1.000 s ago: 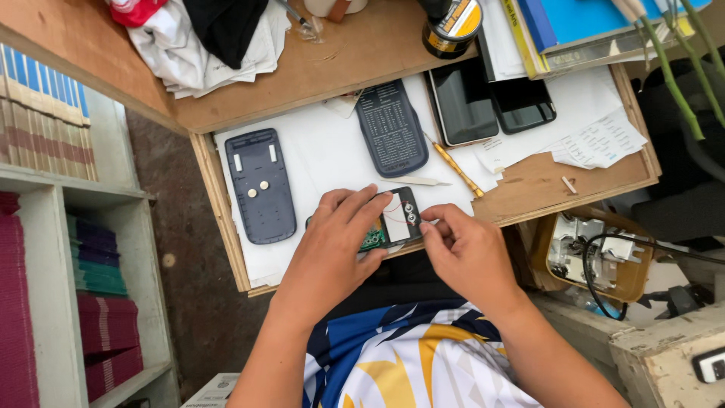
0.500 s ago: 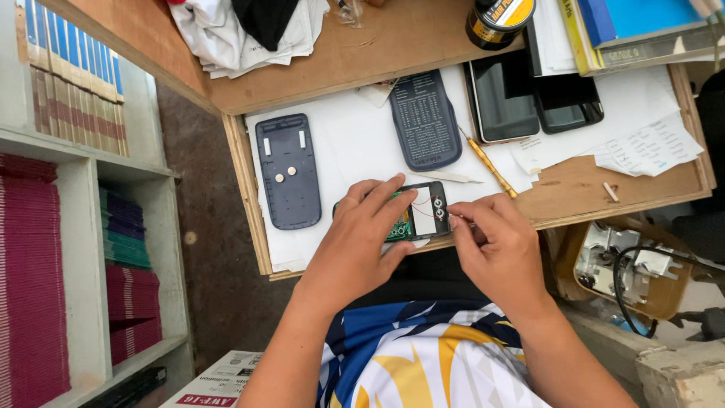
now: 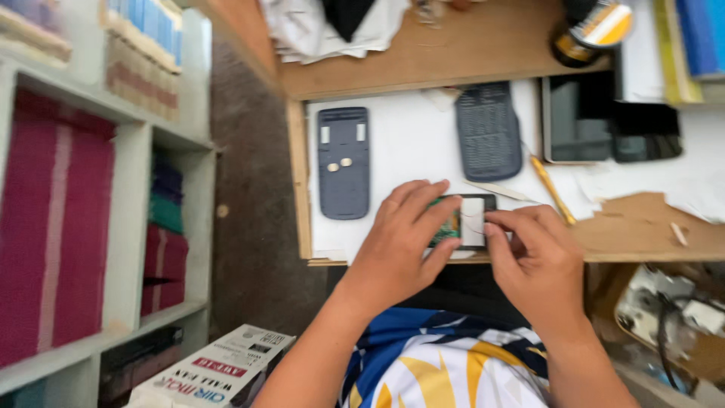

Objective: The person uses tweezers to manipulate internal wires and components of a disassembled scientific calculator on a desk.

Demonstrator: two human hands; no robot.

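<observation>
The view has swung right since a moment ago, so the wooden desk now sits further right in frame and the white shelving fills more of the left, while both hands remain on the same small part at the desk's near edge. The left hand (image 3: 399,238) curls over the left end of a small black-framed circuit module with a green board and white panel (image 3: 462,221), fingers closed around it. The right hand (image 3: 535,261) pinches the module's right end between thumb and fingertips. The module lies on a white paper sheet (image 3: 408,143) just inside the near lip of the wooden desk (image 3: 649,227). Further back on the paper, well apart from the hands, lie a flat dark grey rear casing with two round contacts (image 3: 343,161) to the left and a dark grey keypad panel (image 3: 488,130) to the right. A yellow pencil (image 3: 551,189) rests just right of the module. Two dark-screened devices (image 3: 604,117) lie far right. Left of the desk, brown carpeted floor (image 3: 249,189) separates it from the white shelf unit stacked with magenta packs (image 3: 91,219).
</observation>
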